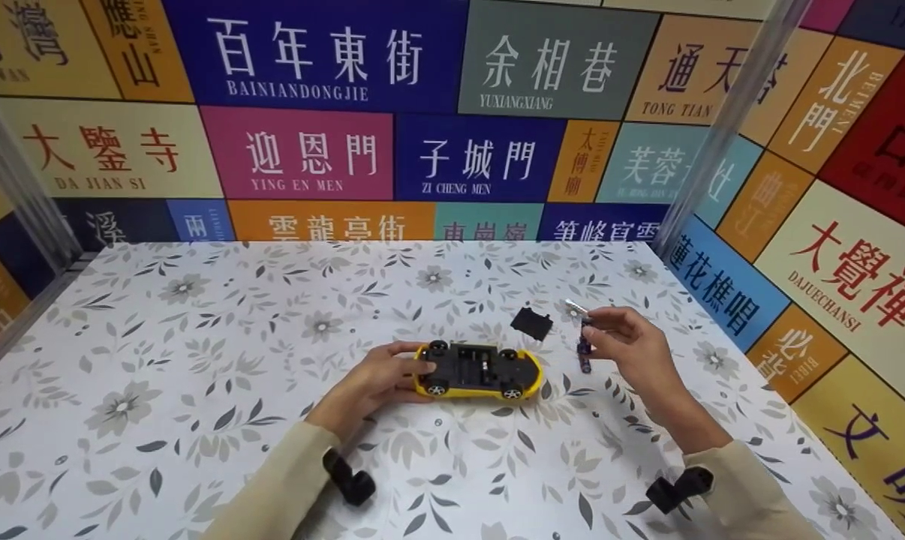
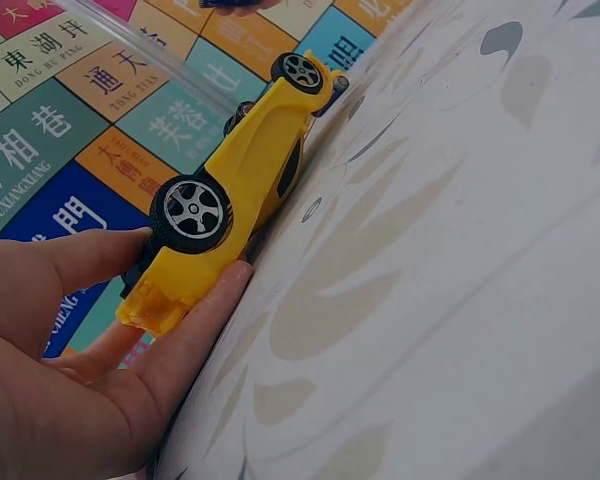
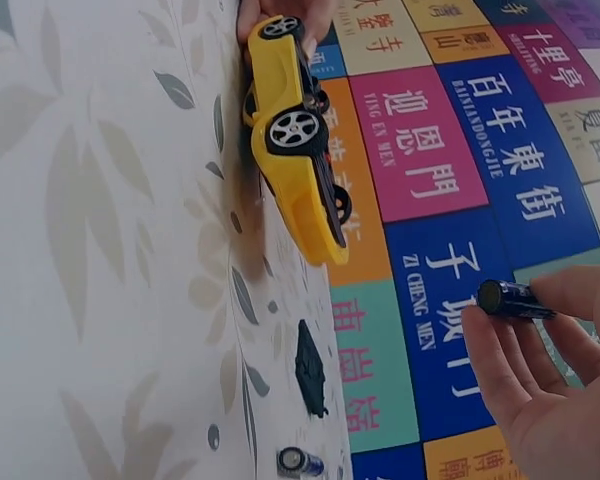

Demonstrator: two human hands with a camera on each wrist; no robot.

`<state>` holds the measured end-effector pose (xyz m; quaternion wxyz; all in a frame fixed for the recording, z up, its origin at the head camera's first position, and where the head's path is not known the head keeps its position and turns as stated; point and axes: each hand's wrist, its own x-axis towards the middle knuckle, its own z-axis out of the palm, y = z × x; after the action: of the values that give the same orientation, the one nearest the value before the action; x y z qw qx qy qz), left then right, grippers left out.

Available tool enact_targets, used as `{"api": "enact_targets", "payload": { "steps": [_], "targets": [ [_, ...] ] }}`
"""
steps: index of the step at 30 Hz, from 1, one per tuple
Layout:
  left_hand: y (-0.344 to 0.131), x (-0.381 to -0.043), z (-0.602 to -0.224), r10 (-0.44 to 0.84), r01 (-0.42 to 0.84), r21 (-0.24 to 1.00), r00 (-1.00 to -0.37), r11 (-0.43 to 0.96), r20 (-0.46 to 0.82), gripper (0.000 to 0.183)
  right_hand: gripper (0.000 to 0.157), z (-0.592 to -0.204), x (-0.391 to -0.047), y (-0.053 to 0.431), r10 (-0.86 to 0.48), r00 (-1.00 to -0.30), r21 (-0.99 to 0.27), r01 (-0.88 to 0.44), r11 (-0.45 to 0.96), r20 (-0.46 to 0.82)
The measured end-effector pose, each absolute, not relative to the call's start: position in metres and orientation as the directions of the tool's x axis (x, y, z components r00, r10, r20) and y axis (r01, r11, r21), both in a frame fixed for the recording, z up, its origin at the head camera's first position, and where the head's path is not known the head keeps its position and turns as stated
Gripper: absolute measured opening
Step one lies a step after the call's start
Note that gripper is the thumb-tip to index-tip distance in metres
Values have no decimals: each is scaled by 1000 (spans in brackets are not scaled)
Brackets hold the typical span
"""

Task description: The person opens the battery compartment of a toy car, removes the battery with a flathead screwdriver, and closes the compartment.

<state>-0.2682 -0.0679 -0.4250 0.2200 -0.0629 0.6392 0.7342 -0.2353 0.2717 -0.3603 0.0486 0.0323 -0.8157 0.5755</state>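
A yellow toy car [image 1: 479, 373] lies upside down on the table, its black underside and wheels facing up. My left hand [image 1: 385, 371] grips one end of it, thumb on the underside and fingers along the yellow body. A compartment [image 1: 476, 365] in the underside is uncovered. Between the thumb and fingers of my right hand [image 1: 632, 345], raised to the right of the car, is a small dark blue battery [image 3: 510, 299]. Another battery [image 3: 298, 461] rests on the table in the right wrist view. Beyond the car lies a black cover [image 1: 531, 323].
A white tablecloth [image 1: 235, 322] with grey flowers and leaves covers the table. Colourful panels with Chinese lettering [image 1: 295, 157] stand behind and to the right. Metal posts [image 1: 693, 172] rise near the back corners. A black wrist mount [image 1: 679, 489] sits at each sleeve.
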Motion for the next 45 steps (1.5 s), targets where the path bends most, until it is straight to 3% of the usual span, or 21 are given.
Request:
{"api": "enact_targets", "payload": {
  "steps": [7,16,27,45],
  "targets": [
    [-70,-268,-425,246,-412,907,-891,-90,-380,54,45,-362,-243,290,20,-999,-948,-38,317,47],
    [-68,-268,-423,242,-418,904,-889,-87,-388,58,53,-368,-256,313,4,-997,-947,74,311,-77],
    [-69,-268,-424,236,-423,903,-888,-83,-394,59,58,-375,-272,322,37,-975,-900,217,378,-220],
    [-70,-269,-425,252,-424,901,-886,-92,-390,55,55,-387,-289,324,69,-953,-823,292,487,-297]
  ]
}}
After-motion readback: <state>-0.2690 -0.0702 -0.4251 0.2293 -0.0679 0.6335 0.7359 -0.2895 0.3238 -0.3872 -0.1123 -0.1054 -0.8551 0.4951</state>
